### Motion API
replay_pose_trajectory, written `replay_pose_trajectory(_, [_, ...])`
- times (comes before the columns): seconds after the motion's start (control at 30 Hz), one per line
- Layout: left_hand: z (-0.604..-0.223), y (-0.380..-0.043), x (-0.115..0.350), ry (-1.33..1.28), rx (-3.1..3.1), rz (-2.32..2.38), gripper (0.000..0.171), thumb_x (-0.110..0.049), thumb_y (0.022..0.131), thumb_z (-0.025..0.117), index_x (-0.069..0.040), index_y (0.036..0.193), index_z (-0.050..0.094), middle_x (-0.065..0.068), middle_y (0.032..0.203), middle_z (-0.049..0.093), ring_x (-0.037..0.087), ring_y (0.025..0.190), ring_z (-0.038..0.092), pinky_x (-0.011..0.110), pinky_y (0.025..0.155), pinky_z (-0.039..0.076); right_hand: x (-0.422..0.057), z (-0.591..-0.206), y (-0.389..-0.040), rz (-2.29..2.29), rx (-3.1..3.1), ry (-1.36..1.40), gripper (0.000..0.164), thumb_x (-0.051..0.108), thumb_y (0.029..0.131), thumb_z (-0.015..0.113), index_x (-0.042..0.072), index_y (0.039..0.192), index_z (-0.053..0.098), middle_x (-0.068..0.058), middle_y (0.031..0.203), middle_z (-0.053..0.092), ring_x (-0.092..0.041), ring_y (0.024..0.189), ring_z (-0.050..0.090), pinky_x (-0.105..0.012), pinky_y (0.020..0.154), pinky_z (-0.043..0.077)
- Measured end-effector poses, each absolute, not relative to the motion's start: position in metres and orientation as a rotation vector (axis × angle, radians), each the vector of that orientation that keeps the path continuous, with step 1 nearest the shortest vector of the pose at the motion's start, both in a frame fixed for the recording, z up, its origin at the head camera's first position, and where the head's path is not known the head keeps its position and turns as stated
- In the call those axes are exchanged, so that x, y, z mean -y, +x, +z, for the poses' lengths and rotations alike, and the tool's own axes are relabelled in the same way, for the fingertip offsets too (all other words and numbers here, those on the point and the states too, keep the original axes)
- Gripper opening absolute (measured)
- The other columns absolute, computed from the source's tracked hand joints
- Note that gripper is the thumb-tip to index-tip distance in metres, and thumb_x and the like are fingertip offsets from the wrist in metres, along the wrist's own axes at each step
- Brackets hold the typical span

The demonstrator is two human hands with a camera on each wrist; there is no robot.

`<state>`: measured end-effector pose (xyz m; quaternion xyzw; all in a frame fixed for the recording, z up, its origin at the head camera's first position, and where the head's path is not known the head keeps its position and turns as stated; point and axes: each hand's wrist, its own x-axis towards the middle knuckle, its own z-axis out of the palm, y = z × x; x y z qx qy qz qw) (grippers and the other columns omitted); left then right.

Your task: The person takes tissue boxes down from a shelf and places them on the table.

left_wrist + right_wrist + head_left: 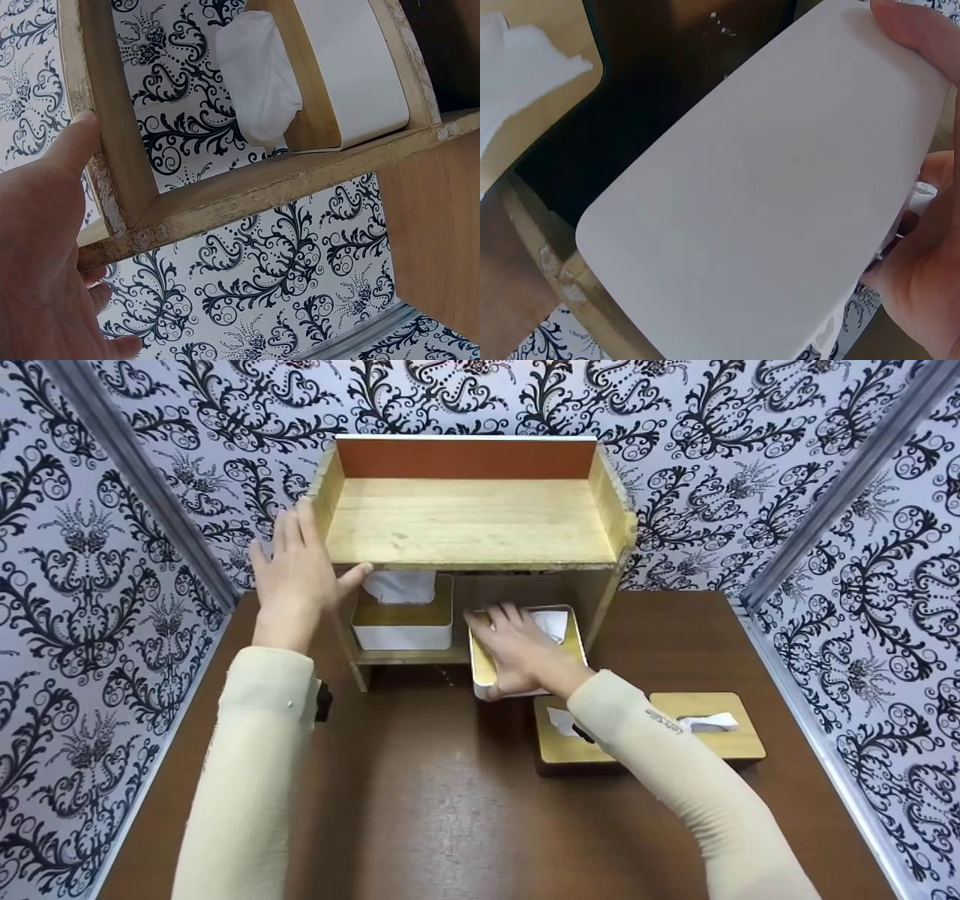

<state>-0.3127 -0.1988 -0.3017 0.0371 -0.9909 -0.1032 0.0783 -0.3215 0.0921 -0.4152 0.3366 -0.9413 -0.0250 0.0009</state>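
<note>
Black-on-pale scrollwork wallpaper covers the walls around a brown tabletop, with grey metal strips along the corners. From the left, a pale sleeve leads up to the left hand, its fingers spread along the outer side of a wooden shelf and its thumb on the front edge of the upper board. That hand presses the corner rather than clutching it. Just beside it, inside the lower compartment, sits a white box with a wooden top, its tissue flopping out. Further right, at the compartment's mouth, the right hand grasps the second box — fingers across the wooden top, thumb at the near side. This one stands partly forward of the shelf's front edge; whether its base touches the board, I cannot tell. Near it on the tabletop lie a dark-sided box and, rightmost, another wood-topped box, both with tissue showing — the right sleeve hides the join between them.
</note>
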Motion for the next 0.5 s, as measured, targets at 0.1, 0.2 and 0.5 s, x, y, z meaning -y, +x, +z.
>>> replay_pose_trajectory(0.1, [-0.302,-0.313,0.198,0.111,2.966,-0.315,0.118,-0.072,0.083,0.054,-0.009,0.154,-0.016,0.025,0.16,0.005,0.04,0.15,0.01,0.069,0.119,0.003,-0.09,-0.416,-0.316,-0.087,2.931,1.045,0.129,0.069,0.057,0.076,0.013,0.157,0.016,-0.024,0.153,0.031,-0.042,0.14,0.029,-0.056,0.12,0.025])
replay_pose_trajectory(0.2, [-0.301,-0.313,0.198,0.114,2.968,-0.314,0.117,-0.07,0.084,0.055,-0.009,0.153,-0.016,0.025,0.16,0.005,0.04,0.15,0.01,0.069,0.119,0.003,-0.086,-0.418,-0.31,-0.065,2.917,1.038,0.127,0.067,0.058,0.076,0.013,0.157,0.017,-0.024,0.153,0.03,-0.042,0.14,0.029,-0.055,0.121,0.023])
replay_pose_trajectory(0.5, [-0.301,-0.313,0.198,0.107,2.971,-0.307,0.118,-0.071,0.084,0.054,-0.009,0.153,-0.017,0.025,0.16,0.006,0.04,0.149,0.011,0.068,0.119,0.004,-0.073,-0.426,-0.291,-0.063,2.889,1.048,0.126,0.067,0.058,0.076,0.011,0.156,0.018,-0.025,0.152,0.031,-0.043,0.139,0.032,-0.054,0.121,0.023])
